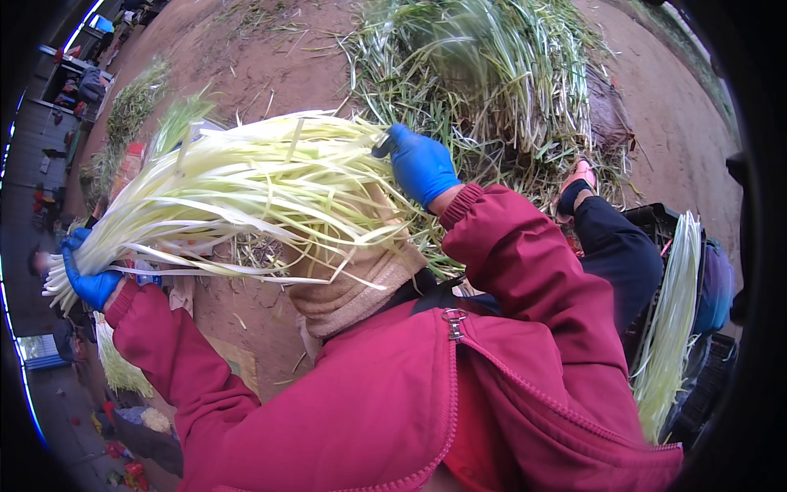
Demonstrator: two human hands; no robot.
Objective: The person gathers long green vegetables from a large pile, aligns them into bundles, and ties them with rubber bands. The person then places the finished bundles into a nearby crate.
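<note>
A long bunch of pale yellow-white leaves, apparently blanched garlic chives (258,172), spreads across the view in front of me. My left hand (95,280), in a blue glove, grips the bunch around its white stem ends, which stick out past the fist. At the yellow leaf tips is my right hand (424,166), also in a blue glove, with its fingers closed on some leaves. Several loose leaves hang down over a beige towel (356,289) on my leg. Part of the towel is hidden under the leaves.
A big heap of green leaves (492,74) lies on the brown ground ahead. To the right, another pale bunch (670,332) rests on a black plastic crate (655,215). One more bunch (120,363) stands at the left. My foot in a pink shoe (581,175) touches the heap's edge.
</note>
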